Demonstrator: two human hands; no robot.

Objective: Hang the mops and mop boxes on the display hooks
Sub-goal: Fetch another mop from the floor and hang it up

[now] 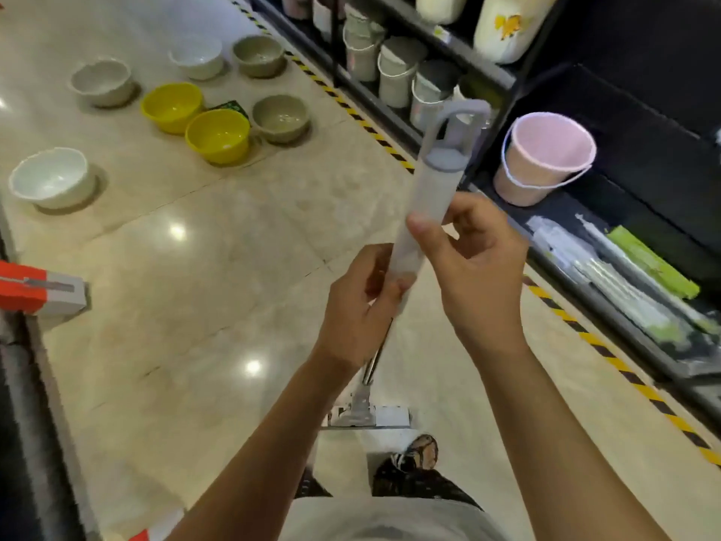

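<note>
At the far left edge a red and grey cardboard box point(39, 292) lies on a dark ledge. Beyond it, on the glossy beige tiled floor point(195, 306), stand a white plastic bowl point(50, 183), two yellow plastic bowls point(195, 121) and several grey ones.

In the middle, the left hand point(359, 302) grips the long mop with a pale grey handle and steel shaft point(433, 201). Its fingers are curled round the lower end of the pale sleeve. The mop leans with its top toward the shelving. Its grey hanging loop point(460, 111) is uppermost, and its flat head point(368, 417) rests on the floor just ahead of the person's shoe.

The right hand point(480, 267) holds the sleeve just above the left, thumb in front and fingers wrapped behind.

To the right, a pink plastic bucket point(546, 158) sits on the black shelf unit point(585, 236), with green and white packaged items point(632, 275) lying lower down.
</note>
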